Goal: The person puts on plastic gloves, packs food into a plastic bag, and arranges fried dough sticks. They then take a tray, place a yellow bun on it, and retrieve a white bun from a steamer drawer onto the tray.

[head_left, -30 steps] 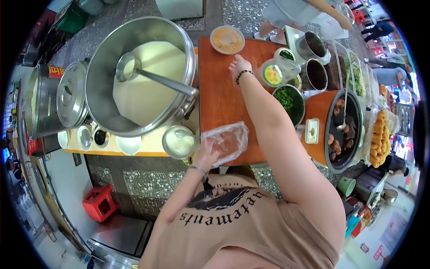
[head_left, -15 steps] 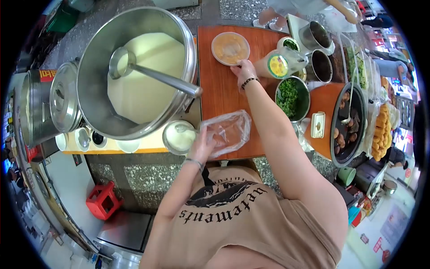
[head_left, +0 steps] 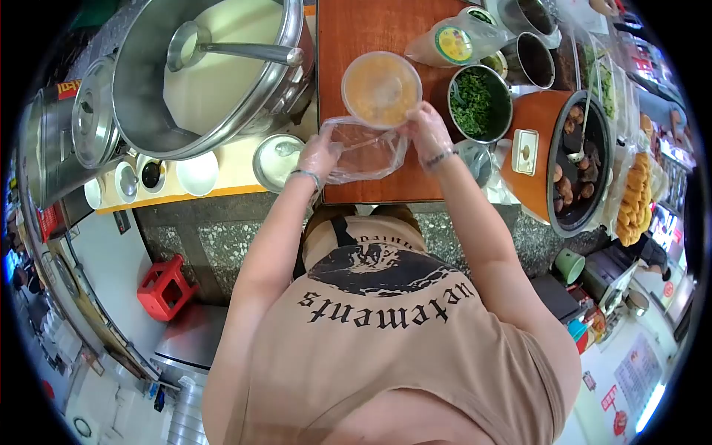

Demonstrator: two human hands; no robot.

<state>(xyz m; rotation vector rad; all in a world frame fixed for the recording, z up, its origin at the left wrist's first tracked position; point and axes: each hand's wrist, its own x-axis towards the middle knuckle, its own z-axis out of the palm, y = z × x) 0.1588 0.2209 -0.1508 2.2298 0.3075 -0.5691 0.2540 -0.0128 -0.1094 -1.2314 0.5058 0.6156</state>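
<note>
The right hand (head_left: 429, 132) holds the full tub (head_left: 381, 88) over the board (head_left: 363, 30). The left hand (head_left: 319, 152) pinches the bag (head_left: 363, 152) just below it. A tip could spill it.

Bare strip of the red-brown wooden counter (head_left: 356, 30) runs open from the far edge down to the round lidded plastic container of orange soup (head_left: 381, 87). Left edge blocked by the big steel pot of white liquid (head_left: 208, 74), ladle handle (head_left: 245, 52) jutting toward the counter. Right edge crowded: steel bowl of chopped greens (head_left: 479, 102), plastic cup with yellow label (head_left: 445, 44), dark steel pots (head_left: 532, 59). Near edge taken by the clear plastic bag (head_left: 363, 152); small steel bowl (head_left: 276, 159) sits just beside the near-left corner.
</note>
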